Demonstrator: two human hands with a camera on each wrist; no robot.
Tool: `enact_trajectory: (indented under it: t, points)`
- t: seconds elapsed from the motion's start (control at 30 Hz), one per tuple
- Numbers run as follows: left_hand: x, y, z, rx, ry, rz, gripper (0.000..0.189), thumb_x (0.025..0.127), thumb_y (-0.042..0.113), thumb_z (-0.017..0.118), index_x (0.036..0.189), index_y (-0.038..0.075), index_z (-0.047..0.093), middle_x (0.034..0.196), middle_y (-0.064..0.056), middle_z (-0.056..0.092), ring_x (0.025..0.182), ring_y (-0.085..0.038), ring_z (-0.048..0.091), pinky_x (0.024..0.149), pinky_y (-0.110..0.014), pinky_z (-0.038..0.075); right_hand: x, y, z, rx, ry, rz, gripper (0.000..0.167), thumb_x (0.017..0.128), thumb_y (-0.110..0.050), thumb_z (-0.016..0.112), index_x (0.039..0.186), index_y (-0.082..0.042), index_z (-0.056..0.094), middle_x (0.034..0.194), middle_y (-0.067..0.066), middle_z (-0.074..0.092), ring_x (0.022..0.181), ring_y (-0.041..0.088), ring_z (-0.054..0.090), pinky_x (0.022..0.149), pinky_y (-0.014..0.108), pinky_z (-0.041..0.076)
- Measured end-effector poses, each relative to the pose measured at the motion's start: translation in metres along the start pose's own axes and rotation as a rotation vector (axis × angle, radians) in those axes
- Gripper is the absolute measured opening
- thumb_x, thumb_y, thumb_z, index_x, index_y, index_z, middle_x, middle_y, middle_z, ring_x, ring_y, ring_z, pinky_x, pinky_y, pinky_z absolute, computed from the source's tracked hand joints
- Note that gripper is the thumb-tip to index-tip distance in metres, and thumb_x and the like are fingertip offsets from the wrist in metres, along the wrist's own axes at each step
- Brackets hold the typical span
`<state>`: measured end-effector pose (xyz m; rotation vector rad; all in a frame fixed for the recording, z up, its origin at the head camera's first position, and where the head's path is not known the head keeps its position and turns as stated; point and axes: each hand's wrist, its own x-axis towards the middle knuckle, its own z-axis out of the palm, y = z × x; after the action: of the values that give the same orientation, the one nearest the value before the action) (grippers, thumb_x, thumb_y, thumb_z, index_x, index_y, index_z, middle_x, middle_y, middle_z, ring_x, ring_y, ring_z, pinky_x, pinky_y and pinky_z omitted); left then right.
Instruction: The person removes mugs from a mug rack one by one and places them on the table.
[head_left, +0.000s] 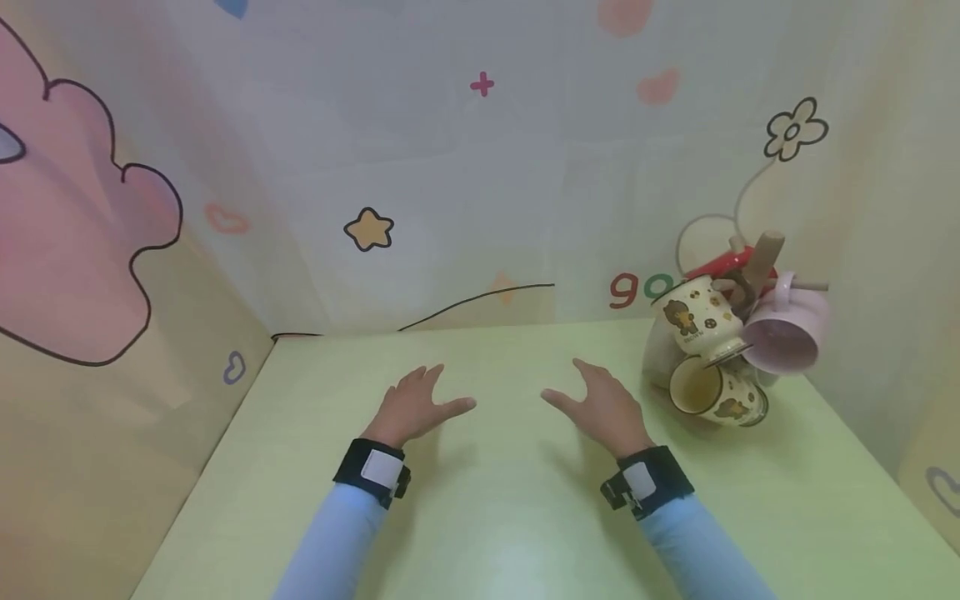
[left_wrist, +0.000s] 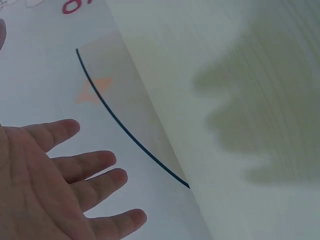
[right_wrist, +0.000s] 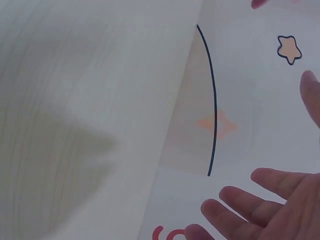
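Observation:
Over the middle of the pale table [head_left: 495,500], my left hand [head_left: 411,408] is held out with its fingers spread and nothing in it. Its bare palm and fingers [left_wrist: 100,187] fill the lower left of the left wrist view. My right hand [head_left: 600,408] mirrors it, thumb pointing inward, also holding nothing. To the right of that hand a rack hung with mugs stands at the back: a cream bear-print mug [head_left: 697,317] on top, a second bear-print mug [head_left: 720,393] tilted below it, and a pink mug [head_left: 787,329] on the right side.
Wooden pegs [head_left: 765,254] stick out of the rack, and a red item [head_left: 723,263] shows behind the upper mug. A printed curtain [head_left: 480,183] with stars and hearts rises at the table's back edge and along both sides. Black straps circle both wrists.

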<state>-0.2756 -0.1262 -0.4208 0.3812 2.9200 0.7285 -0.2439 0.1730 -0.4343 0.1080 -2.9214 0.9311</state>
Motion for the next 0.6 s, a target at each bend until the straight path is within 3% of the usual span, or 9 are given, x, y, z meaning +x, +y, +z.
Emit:
enact_trajectory:
  t: [0.3, 0.6]
  points:
    - [-0.015, 0.007, 0.005, -0.085, -0.005, -0.004, 0.091, 0.087, 0.064, 0.062, 0.152, 0.006, 0.038, 0.153, -0.022, 0.036, 0.143, -0.041, 0.03, 0.112, -0.062, 0.021, -0.018, 0.006, -0.015, 0.052, -0.006, 0.046, 0.096, 0.089, -0.072, 0.051, 0.151, 0.0, 0.035, 0.15, 0.027, 0.04, 0.138, 0.045, 0.036, 0.108, 0.06, 0.031]
    - [-0.026, 0.013, 0.008, -0.157, -0.036, -0.016, 0.094, 0.085, 0.067, 0.062, 0.152, 0.006, 0.037, 0.155, -0.022, 0.034, 0.143, -0.041, 0.029, 0.11, -0.06, 0.028, -0.042, 0.014, -0.033, 0.188, 0.0, 0.1, 0.096, 0.091, -0.069, 0.051, 0.153, 0.002, 0.029, 0.148, 0.028, 0.042, 0.128, 0.046, 0.049, 0.097, 0.058, 0.044]
